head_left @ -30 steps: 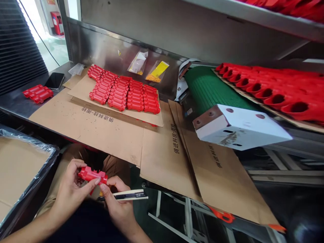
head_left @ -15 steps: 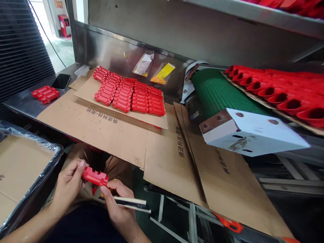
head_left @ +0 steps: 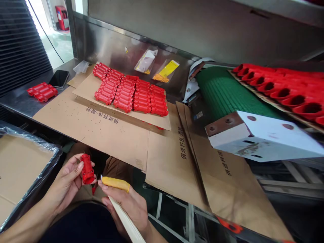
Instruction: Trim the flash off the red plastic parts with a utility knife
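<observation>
A red ribbed tubular part (head_left: 87,170) is held between the thumb and fingers of my left hand (head_left: 67,180), its round open end facing down towards me. Just to its right, my right hand (head_left: 129,202) is closed around a pale-handled tool (head_left: 124,219) with a small pointed tip near the part. A yellow finger cover (head_left: 115,183) is on my right index finger. Many similar red parts (head_left: 124,92) lie in rows on a cardboard sheet (head_left: 162,124) on the table. A few more red parts (head_left: 42,91) lie at the table's left end.
A black phone (head_left: 59,79) and small plastic bags (head_left: 165,71) lie at the back. On the right, a green conveyor (head_left: 222,91) with a white metal end (head_left: 265,138) carries red tubes (head_left: 291,87). A plastic-lined box (head_left: 25,168) stands at lower left.
The red part has turned from lying sideways to nearly upright in my left hand. My right hand has let go of it, and the tool has swung so its handle points down.
</observation>
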The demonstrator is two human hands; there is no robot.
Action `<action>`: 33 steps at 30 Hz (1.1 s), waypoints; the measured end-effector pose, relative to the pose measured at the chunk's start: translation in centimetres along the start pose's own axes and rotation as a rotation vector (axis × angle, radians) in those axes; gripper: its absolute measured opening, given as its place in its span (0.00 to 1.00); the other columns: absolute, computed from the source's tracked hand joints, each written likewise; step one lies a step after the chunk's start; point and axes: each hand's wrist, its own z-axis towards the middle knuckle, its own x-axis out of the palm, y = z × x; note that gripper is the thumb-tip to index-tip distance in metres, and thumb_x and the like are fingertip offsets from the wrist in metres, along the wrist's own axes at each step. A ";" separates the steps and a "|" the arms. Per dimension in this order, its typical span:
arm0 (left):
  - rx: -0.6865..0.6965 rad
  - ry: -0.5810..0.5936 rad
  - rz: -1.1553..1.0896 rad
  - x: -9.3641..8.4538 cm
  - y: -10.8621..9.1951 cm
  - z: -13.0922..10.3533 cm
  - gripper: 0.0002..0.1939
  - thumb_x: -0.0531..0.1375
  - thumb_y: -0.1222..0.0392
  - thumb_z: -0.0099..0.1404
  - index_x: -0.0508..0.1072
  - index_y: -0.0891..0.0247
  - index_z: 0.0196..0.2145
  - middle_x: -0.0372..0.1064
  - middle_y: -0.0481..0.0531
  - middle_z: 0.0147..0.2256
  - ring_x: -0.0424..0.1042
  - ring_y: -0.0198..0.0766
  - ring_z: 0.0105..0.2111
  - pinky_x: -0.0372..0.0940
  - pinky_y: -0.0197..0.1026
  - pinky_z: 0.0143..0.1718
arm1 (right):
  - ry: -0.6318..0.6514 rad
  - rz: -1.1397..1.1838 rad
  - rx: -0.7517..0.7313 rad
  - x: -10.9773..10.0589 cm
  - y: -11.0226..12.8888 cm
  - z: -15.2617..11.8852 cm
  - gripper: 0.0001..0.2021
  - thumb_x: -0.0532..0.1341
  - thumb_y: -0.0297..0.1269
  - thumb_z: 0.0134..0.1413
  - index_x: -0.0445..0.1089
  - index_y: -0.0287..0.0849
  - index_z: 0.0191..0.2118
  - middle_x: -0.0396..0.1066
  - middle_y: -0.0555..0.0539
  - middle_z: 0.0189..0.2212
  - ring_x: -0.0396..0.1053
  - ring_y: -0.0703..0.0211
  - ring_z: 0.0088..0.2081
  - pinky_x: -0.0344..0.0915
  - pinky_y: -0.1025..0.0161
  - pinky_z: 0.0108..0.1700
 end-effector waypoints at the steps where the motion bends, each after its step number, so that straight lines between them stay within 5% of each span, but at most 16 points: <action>1: -0.013 0.003 0.004 0.0 0.1 0.0 0.34 0.77 0.47 0.54 0.71 0.63 0.52 0.77 0.61 0.46 0.77 0.42 0.35 0.77 0.46 0.36 | 0.012 0.038 -0.008 -0.1 0.0 0.1 0.24 0.62 0.19 0.64 0.68 0.40 0.64 0.77 0.38 0.54 0.77 0.54 0.56 0.78 0.60 0.57; 8: -0.013 -0.005 -0.014 0.6 0.5 -0.3 0.38 0.78 0.47 0.54 0.70 0.61 0.56 0.78 0.58 0.42 0.76 0.38 0.35 0.75 0.38 0.36 | -0.008 0.150 0.018 0.9 -1.3 0.2 0.19 0.65 0.25 0.65 0.73 0.42 0.60 0.75 0.39 0.52 0.77 0.56 0.46 0.79 0.61 0.47; 19: 0.082 0.037 0.035 0.5 1.1 -0.5 0.28 0.73 0.49 0.62 0.72 0.58 0.56 0.77 0.55 0.42 0.75 0.36 0.35 0.72 0.36 0.38 | -0.020 0.133 -0.063 1.6 -1.2 0.8 0.14 0.63 0.26 0.68 0.73 0.38 0.56 0.79 0.40 0.45 0.76 0.58 0.42 0.77 0.61 0.45; 27: 0.049 0.056 0.036 0.4 0.8 -1.0 0.27 0.71 0.51 0.66 0.70 0.60 0.58 0.76 0.57 0.44 0.74 0.36 0.38 0.72 0.36 0.41 | -0.040 0.169 -0.022 1.5 -1.1 0.6 0.16 0.66 0.20 0.62 0.73 0.37 0.54 0.78 0.41 0.44 0.74 0.58 0.41 0.75 0.61 0.45; 33: 0.025 0.074 0.049 0.2 0.9 -0.8 0.29 0.70 0.50 0.66 0.68 0.60 0.60 0.76 0.57 0.44 0.74 0.36 0.38 0.72 0.36 0.41 | -0.047 0.201 -0.029 1.5 -1.1 0.6 0.14 0.65 0.26 0.67 0.74 0.39 0.55 0.79 0.41 0.44 0.74 0.58 0.40 0.75 0.61 0.43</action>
